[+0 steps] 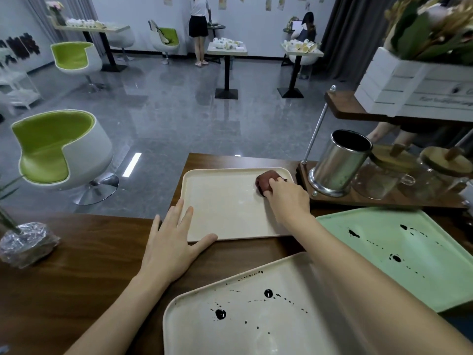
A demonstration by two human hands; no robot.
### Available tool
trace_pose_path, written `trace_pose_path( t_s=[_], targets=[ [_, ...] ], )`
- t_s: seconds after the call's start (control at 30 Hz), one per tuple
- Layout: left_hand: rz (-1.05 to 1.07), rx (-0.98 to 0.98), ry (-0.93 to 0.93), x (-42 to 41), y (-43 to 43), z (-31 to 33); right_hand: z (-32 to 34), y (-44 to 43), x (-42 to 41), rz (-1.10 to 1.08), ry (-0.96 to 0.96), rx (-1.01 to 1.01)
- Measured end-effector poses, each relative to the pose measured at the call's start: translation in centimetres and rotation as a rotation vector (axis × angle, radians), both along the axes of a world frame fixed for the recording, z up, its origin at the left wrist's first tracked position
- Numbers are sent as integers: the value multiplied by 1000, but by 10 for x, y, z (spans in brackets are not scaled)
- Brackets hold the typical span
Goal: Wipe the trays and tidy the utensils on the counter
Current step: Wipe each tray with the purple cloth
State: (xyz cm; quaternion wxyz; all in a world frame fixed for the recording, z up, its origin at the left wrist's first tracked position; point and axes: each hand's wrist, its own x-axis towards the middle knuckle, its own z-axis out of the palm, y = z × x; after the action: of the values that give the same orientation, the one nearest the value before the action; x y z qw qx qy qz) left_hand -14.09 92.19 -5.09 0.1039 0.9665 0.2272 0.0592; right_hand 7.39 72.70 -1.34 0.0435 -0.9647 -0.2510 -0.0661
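A cream tray [225, 208] lies on the wooden counter ahead of me, its surface looking clean. My right hand [288, 198] presses a dark red cloth [266, 181] onto the tray's far right corner. My left hand [174, 239] lies flat with spread fingers over the tray's near left corner. Nearer to me sits a second cream tray [230, 326] spattered with black spots. To the right lies a green tray [414, 254], also marked with black drops.
A steel utensil holder [340, 162] stands on a wooden rack [384, 198] at the right beside glass jars with wooden lids [394, 160]. A white planter box [409, 83] sits on the shelf above. A foil-wrapped plant pot [25, 242] stands at the left.
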Motion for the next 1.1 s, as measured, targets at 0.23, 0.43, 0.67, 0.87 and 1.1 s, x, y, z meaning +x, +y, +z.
trace_pose_path(
  t_s=[0.23,0.43,0.67,0.87,1.1],
  targets=[
    [-2,13,7,2,0,-1,5,-57,-54,36,-16,-103],
    [-15,8,26,2,0,-3,9,-55,-87,131,4,-15],
    [-30,-26,-13,2,2,-5,-4,29,-113,349,103,146],
    [-24,-23,-3,0,1,-2,1,-20,-67,108,97,95],
    [-23,-39,42,0,-1,4,-8,-27,-65,68,42,178]
  ],
)
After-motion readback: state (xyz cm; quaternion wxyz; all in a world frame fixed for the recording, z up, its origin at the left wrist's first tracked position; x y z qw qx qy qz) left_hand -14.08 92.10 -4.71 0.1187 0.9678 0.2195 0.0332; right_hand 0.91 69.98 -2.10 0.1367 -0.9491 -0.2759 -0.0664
